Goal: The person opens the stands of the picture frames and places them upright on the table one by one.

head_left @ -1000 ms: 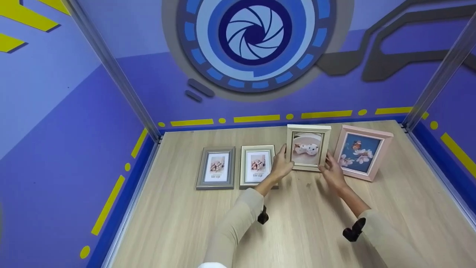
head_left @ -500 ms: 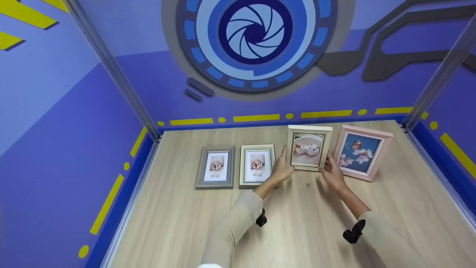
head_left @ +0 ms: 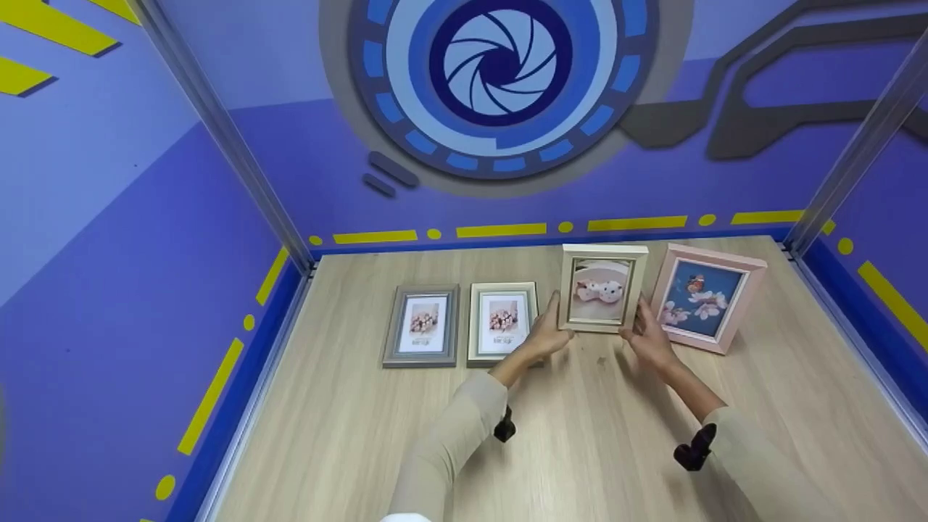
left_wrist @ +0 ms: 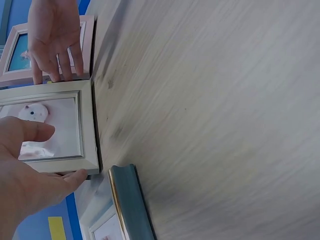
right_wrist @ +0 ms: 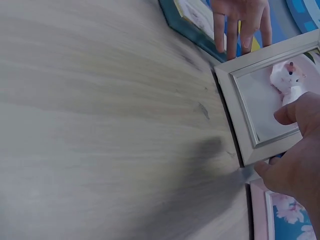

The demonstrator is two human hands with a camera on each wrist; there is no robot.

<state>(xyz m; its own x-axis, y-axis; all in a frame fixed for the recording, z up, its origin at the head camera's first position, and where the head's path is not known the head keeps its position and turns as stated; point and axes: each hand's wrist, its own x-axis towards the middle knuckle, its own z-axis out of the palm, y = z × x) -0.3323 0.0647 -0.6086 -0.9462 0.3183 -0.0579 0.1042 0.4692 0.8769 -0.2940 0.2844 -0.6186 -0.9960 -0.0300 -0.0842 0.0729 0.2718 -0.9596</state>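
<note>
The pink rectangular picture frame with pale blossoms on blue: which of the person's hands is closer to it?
Right. The right hand is beside the pink frame, near its lower left corner; the left hand is farther, at the cream rectangular picture frame's left edge.

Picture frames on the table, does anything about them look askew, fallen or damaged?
The pink frame stands turned at an angle, out of line with the cream frame between the hands. The gray frame and gold frame lie flat, perhaps deliberately. I see no damage.

Blue-purple walls (head_left: 290,167) with yellow dashes (head_left: 500,230) and metal corner posts (head_left: 226,130) border a pale wood-grain tabletop (head_left: 565,435)
</note>
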